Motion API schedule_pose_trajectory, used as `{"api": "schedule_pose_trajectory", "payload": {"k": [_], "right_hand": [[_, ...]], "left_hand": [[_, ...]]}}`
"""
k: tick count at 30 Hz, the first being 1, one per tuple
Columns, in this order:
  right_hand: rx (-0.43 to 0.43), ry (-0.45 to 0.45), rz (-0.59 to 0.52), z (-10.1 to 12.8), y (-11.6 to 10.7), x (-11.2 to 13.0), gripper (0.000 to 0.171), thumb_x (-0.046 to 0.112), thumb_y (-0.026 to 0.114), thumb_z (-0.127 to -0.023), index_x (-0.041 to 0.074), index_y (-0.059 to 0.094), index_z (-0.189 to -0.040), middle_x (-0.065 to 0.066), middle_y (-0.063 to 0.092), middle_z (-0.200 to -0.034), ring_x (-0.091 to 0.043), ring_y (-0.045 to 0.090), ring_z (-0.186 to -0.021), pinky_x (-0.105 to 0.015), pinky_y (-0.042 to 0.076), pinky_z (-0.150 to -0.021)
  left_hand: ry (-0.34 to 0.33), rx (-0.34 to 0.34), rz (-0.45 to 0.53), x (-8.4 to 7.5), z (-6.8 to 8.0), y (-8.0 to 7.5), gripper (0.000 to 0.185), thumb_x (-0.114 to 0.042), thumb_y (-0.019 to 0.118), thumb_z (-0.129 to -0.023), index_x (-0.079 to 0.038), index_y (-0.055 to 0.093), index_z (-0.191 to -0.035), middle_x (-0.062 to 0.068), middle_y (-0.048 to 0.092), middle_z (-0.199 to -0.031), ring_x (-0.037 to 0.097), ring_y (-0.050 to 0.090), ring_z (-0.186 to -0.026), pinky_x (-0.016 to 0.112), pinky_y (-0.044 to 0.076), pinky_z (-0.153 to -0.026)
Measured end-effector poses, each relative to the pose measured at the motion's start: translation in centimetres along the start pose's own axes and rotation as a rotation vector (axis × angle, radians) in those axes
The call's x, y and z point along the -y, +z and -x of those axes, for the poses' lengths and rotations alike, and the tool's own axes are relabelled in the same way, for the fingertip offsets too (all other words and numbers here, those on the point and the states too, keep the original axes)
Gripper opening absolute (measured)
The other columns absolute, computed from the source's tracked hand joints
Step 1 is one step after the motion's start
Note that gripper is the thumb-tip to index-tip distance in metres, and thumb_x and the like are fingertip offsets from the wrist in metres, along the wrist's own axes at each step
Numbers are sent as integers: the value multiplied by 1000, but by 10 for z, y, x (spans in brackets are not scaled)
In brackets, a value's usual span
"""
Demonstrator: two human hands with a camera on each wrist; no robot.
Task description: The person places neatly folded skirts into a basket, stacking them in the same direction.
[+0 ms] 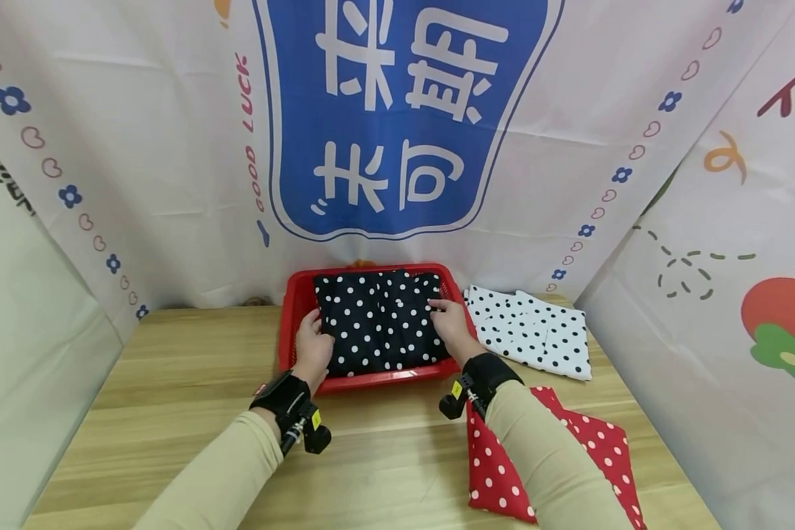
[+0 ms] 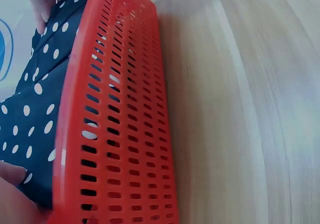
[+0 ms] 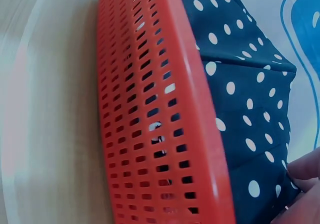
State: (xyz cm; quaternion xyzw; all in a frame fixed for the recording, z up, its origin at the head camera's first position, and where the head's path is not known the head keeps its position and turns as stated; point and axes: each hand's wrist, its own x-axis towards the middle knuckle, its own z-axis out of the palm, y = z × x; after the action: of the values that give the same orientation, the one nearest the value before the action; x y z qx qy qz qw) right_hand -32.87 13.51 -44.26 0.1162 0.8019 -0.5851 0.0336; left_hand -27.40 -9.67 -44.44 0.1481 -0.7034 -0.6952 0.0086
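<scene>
Black cloth [image 1: 374,320], one, lies in one basket [image 1: 290,320], left hand [image 1: 313,347] and right hand [image 1: 452,326] gripping it.

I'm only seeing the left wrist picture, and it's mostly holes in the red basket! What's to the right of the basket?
Observer: A white cloth with black dots lies to the right of the red basket.
Child: Ooh! Any other dotty cloth on the table?
Observer: Yes, a red cloth with white dots, partly hidden by the right sleeve.
Child: Does the wall have any English words?
Observer: Yes, the backdrop says "GOOD LUCK" in red letters.
</scene>
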Motion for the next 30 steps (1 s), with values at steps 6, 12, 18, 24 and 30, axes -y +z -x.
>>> {"api": "schedule_pose_trajectory", "payload": {"k": [6,12,18,24,30], "right_hand": [[10,-24,0,0,3,-6,37,-2,45,-97,-2,57,-132,-21,46,-142,-32,44,-125,-45,39,-106],[27,-20,10,0,6,-11,38,-3,45,-97,-2,55,-134,-21,46,-141,-32,45,-124,-46,39,-106],[62,-11,57,-3,7,-18,44,-2,50,-96,-1,48,-140,-21,44,-142,-33,46,-122,-47,39,-105],[86,-44,167,-6,4,-20,53,-3,51,-93,-2,40,-145,-21,40,-147,-34,40,-130,-47,35,-109],[107,-185,357,-3,-2,-10,53,2,53,-95,-3,38,-146,-22,39,-149,-33,35,-138,-46,30,-112]], "left_hand": [[-17,10,-11,5,-2,1,63,13,35,-92,0,19,-152,23,32,-152,36,34,-135,48,27,-113],[-53,31,-44,5,-3,-1,64,9,39,-93,2,16,-152,25,28,-152,39,31,-137,52,26,-112],[-130,92,-67,10,-10,-8,64,0,41,-98,9,6,-150,31,20,-152,43,25,-138,50,21,-114],[-131,114,-142,8,-10,-13,62,-7,39,-101,8,6,-151,30,17,-154,41,22,-141,50,19,-115],[-59,149,-289,-4,-11,-13,64,-13,39,-103,4,4,-153,26,11,-158,37,14,-145,49,13,-117]]}}
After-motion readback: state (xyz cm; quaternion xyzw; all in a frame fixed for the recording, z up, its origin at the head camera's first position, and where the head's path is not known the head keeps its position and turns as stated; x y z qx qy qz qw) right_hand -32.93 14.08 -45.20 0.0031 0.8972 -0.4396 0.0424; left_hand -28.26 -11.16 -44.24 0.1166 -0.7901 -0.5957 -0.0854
